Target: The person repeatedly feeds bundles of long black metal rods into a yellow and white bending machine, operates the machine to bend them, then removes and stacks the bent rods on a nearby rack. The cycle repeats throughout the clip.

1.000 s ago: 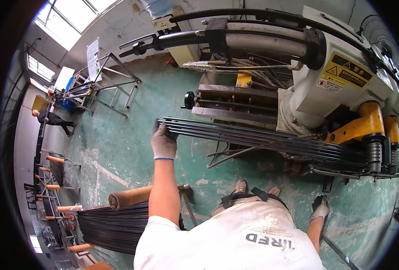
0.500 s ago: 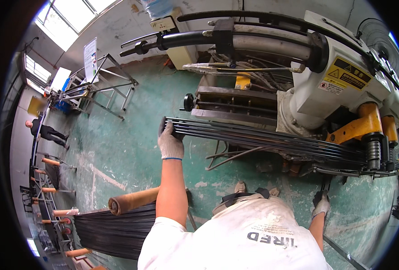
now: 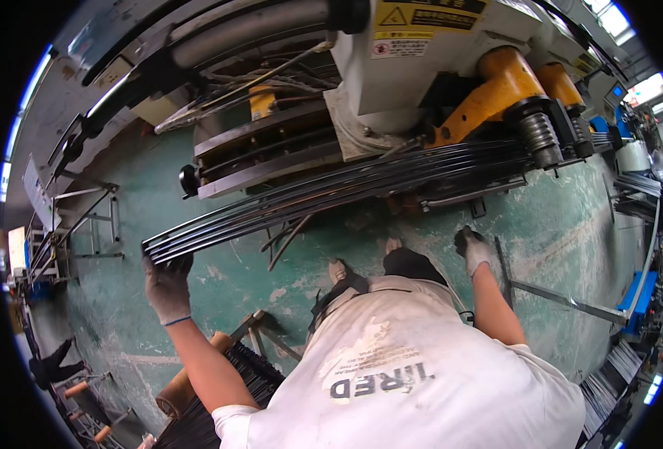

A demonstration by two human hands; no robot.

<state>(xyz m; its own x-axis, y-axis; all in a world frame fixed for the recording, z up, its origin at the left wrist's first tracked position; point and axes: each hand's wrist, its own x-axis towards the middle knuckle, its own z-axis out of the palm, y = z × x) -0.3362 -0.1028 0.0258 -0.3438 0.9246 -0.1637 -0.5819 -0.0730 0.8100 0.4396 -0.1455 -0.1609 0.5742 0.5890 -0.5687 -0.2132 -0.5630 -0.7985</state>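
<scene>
A bundle of long, thin black rods (image 3: pixel 301 192) runs from the machine at the right to my left hand (image 3: pixel 168 288). That hand, in a pale glove with dark fingers, is closed around the bundle's left end, and the rods sag slightly along their length. Away from the rods, over the floor to the right of my feet, hangs my right hand (image 3: pixel 475 251). Its dark-coated glove fingers are curled, with nothing visible in them.
The machine has an orange arm (image 3: pixel 488 97) with a coiled spring (image 3: pixel 538 138) above the rods. A long metal bed (image 3: pixel 271 153) lies behind the bundle. At lower left stands a brown roller (image 3: pixel 185 385) beside black strands. A metal bar (image 3: pixel 567 299) crosses the right side.
My view has turned toward the right. My left hand, still holding the rod ends, appears farther left and lower. My right hand has come up and left in view, nearer my feet.
</scene>
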